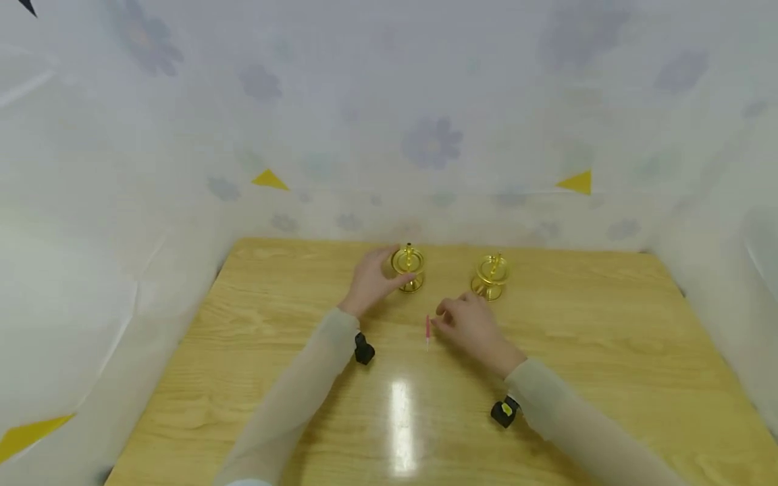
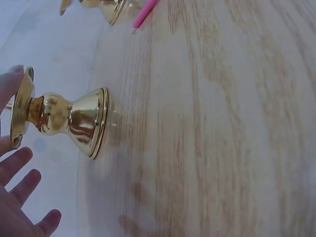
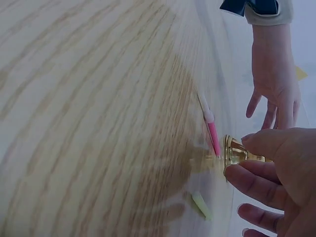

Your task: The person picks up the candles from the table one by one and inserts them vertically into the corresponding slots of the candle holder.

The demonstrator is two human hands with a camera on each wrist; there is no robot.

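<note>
Left hand (image 1: 371, 280) is relaxed, fingers extended around the left brass candlestick (image 1: 408, 267) without gripping it. Pink candle (image 1: 428, 329) lies on the wooden table (image 1: 608, 351), just beside the right hand (image 1: 471, 327), whose fingers are loosely curled, holding nothing. Right brass candlestick (image 1: 489, 277) stands beyond.

The pale wooden surface (image 1: 255, 378) lay open across its near half and both outer sides. Two gold metal candle holders (image 1: 408, 268) (image 1: 490, 277) stood upright near the far edge, well apart, with a passable gap between them. A thin pink stick (image 1: 428, 329) lay in front of that gap. White flower-printed sheeting (image 1: 425, 135) walled off the far edge and both sides, closing every way beyond the surface.
</note>
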